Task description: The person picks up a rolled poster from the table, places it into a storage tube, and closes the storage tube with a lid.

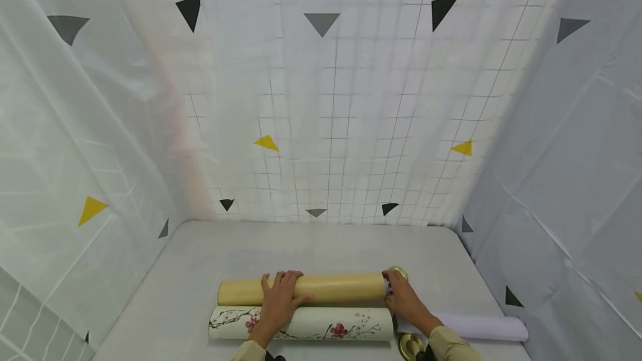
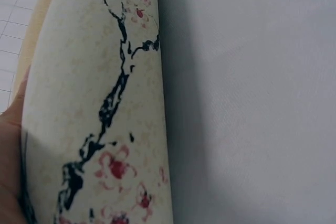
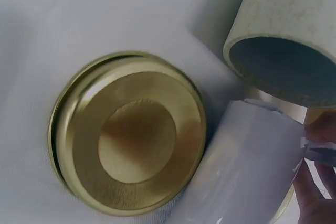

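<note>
Tan tube (image 1: 346, 288): lies flat on the white tabletop (image 1: 241, 249), its long axis running left to right across the person's front, one end pointing left and the other right.
Left grip (image 1: 279, 299): fingers reach over the tan tube left of its middle, the thumb on the near side, holding it between them.
Right grip (image 1: 405, 301): bent at the tube's right end, fingers pinching a pale grey piece (image 3: 319, 153); the right wrist view shows that pinch, cropped at the frame's edge.
Floral tube (image 1: 301, 330): just beside the tan one on the person's side, nearly parallel, printed with dark branches and red blossoms. The left wrist view shows its mottled cream ground close up; only the right wrist view looks into its hollow right end.
Lilac roll (image 1: 481, 327): stretches rightward from the floral tube's right end, partly behind the forearm in the head view; its glossy surface shows from the right wrist.
Near gold lid (image 1: 410, 345): flat beside the lilac roll; its stepped rim and round centre are clear only in the right wrist view.
Far gold lid (image 1: 399, 269): behind the right grip, partly hidden.
</note>
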Available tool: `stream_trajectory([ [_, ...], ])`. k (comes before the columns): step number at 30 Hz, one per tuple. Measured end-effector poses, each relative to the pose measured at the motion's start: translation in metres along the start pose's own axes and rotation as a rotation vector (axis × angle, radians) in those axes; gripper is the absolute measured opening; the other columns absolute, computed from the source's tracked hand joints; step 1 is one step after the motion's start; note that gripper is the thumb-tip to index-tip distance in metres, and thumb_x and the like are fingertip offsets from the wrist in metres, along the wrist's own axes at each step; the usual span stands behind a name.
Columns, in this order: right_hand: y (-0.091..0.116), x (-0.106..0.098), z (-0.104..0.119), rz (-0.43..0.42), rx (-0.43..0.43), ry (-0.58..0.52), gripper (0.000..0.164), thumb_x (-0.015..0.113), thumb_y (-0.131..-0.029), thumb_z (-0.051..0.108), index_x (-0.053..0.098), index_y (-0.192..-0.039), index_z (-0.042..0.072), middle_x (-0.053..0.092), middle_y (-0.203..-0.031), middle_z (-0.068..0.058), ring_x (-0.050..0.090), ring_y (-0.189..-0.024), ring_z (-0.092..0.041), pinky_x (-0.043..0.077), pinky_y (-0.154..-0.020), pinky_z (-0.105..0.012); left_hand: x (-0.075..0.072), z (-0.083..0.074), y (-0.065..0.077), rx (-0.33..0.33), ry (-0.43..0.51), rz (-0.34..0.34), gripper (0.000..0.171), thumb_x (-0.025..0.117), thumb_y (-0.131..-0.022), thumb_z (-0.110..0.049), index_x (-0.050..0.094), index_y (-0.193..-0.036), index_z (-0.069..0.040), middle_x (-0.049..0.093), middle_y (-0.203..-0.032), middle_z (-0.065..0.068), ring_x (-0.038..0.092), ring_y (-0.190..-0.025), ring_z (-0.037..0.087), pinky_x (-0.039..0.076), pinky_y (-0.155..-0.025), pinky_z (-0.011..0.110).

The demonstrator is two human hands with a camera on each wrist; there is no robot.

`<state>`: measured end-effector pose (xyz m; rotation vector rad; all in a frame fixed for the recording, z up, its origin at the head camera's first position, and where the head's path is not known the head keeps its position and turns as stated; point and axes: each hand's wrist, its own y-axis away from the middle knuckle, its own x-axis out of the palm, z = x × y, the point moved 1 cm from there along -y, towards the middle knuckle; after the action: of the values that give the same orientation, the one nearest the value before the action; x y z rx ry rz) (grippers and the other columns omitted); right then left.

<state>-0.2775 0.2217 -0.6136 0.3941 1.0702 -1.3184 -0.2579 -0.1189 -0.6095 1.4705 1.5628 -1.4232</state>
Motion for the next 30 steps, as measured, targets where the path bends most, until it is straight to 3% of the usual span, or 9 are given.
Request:
stream_trajectory([
  [4, -0.001, -0.004, 0.009, 0.062, 0.105, -0.085, 0.054, 0.074, -0.076, -0.015, 0.056, -0.127, -0.008, 0.062, -0.117, -0.019, 0.069, -0.092, -0.028, 0.061, -0.077, -0.033, 0.0, 0.0, 0.0, 0.002, -0.005, -0.001, 0.067, 0.069, -0.081, -0.064, 0.062, -0.132, -0.022, 0.068, -0.131, -0.001, 0.059, -0.12, 0.026, 0.031, -0.111, 0.069],
  [14, 0.0, -0.008, 0.011, 0.138, 0.149, -0.185, 0.049, 0.069, -0.081, -0.012, 0.057, -0.128, -0.005, 0.065, -0.115, -0.015, 0.067, -0.095, -0.023, 0.06, -0.078, -0.032, 0.002, 0.002, -0.001, 0.005, 0.012, 0.005, 0.068, 0.069, -0.082, -0.065, 0.062, -0.133, -0.022, 0.068, -0.131, -0.001, 0.058, -0.12, 0.026, 0.03, -0.111, 0.07],
  [23, -0.001, -0.008, 0.011, 0.176, 0.023, -0.141, 0.038, 0.064, -0.083, -0.012, 0.062, -0.12, -0.004, 0.071, -0.106, -0.011, 0.069, -0.096, -0.03, 0.06, -0.075, -0.032, 0.002, 0.001, 0.0, 0.007, 0.028, -0.006, 0.066, 0.071, -0.081, -0.063, 0.063, -0.132, -0.022, 0.068, -0.13, -0.001, 0.058, -0.119, 0.026, 0.03, -0.11, 0.07],
  [30, -0.005, -0.01, 0.01, 0.09, 0.221, -0.152, 0.037, 0.057, -0.089, -0.011, 0.065, -0.124, -0.004, 0.072, -0.114, -0.014, 0.07, -0.106, -0.033, 0.06, -0.088, -0.044, 0.0, 0.0, -0.001, -0.003, 0.037, 0.0, 0.065, 0.073, -0.082, -0.06, 0.063, -0.132, -0.021, 0.067, -0.131, 0.0, 0.058, -0.119, 0.026, 0.029, -0.111, 0.07],
])
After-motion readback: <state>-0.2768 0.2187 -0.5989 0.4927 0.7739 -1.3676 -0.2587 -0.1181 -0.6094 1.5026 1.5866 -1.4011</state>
